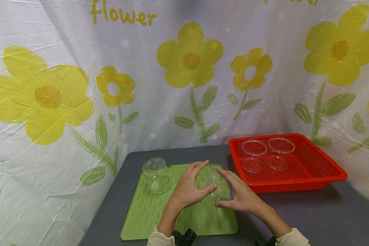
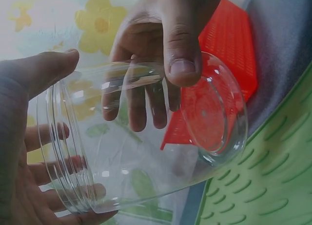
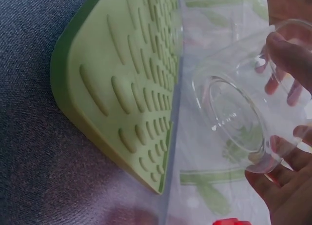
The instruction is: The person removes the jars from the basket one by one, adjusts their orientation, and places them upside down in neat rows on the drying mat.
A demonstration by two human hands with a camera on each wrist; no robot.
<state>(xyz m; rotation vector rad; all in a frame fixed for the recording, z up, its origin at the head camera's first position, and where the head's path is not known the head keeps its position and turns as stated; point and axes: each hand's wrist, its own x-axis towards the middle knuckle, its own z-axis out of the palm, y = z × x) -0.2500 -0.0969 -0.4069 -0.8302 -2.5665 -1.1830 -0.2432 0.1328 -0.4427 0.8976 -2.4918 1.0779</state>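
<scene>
Between my hands is a clear plastic jar, tipped on its side above the green mat. My left hand holds it around the ridged rim, with thumb above and fingers showing through the clear wall in the left wrist view. My right hand grips it from the other side, thumb and fingers spread around the jar. The round base of the jar shows in the right wrist view. A second clear jar stands on the mat's far left corner.
A red plastic basket sits at the back right of the dark table, with two clear jars upright inside. Behind the table hangs a white flower-print curtain. Another curtain side closes in the left.
</scene>
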